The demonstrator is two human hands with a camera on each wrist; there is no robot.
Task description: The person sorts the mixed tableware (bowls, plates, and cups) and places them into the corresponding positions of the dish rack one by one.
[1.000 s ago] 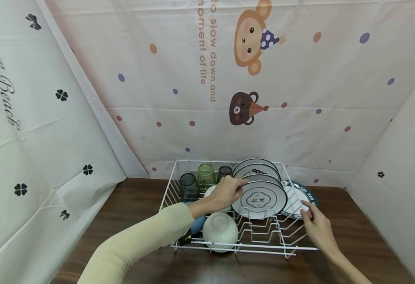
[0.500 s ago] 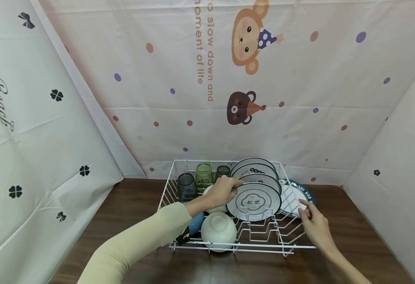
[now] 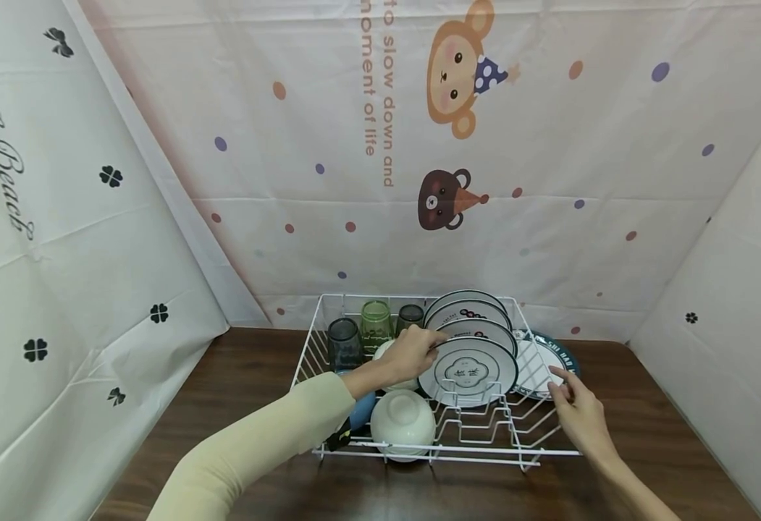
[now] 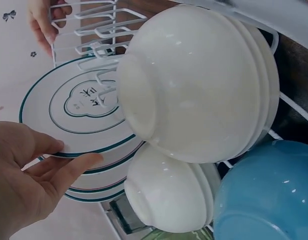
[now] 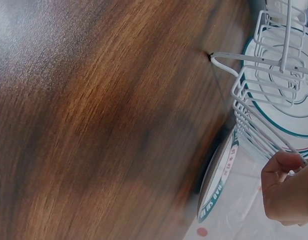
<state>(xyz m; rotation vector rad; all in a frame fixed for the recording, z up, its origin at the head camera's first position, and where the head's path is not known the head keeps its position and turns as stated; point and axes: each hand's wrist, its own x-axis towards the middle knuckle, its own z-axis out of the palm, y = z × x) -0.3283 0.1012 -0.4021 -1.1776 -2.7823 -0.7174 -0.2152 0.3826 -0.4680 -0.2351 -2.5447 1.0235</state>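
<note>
A white plate with a green rim (image 3: 468,373) stands upright at the front of a row of plates in the white wire rack (image 3: 445,454). My left hand (image 3: 434,347) pinches this plate's left rim; in the left wrist view the left hand (image 4: 76,152) has thumb and fingers on either side of the plate (image 4: 88,107) edge. My right hand (image 3: 559,383) is at the rack's right side. In the right wrist view the right hand (image 5: 289,167) has its fingers curled round a wire of the rack (image 5: 264,100).
Two white bowls (image 3: 402,420) (image 4: 169,192) and a blue bowl (image 4: 269,195) lie upturned in the rack's left part, with three glasses (image 3: 376,322) behind. A dark-rimmed plate (image 5: 219,175) leans outside the rack's right side on the brown table (image 3: 250,369). Curtains close in three sides.
The front plate has shifted slightly left and back, closer to the other plates, with my left hand still on its rim. My right hand has stayed at the rack's right side.
</note>
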